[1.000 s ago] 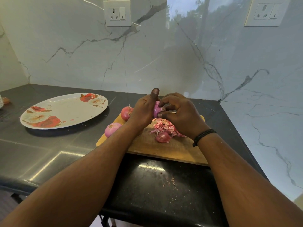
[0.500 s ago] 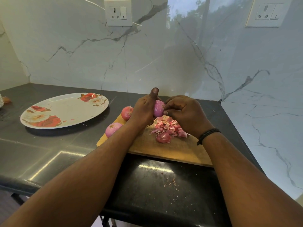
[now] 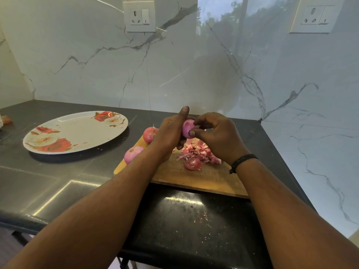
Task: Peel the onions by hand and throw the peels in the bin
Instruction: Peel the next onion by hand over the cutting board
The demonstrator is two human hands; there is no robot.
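Fingers (image 3: 191, 133) around onion (image 3: 186, 127), peels (image 3: 198, 152) beneath

Pink onion (image 3: 187, 129) — red-rose plate (image 3: 77, 131) — black counter (image 3: 48, 181).

A white oval platter (image 3: 77, 133) printed with red roses lay on the dark, glossy counter (image 3: 48, 183), left of a wooden cutting board (image 3: 204, 178). Behind stood a white marble-patterned backsplash (image 3: 97, 65) bearing two switched wall sockets, one (image 3: 139, 16) above the platter's side, another (image 3: 315, 16) far right.
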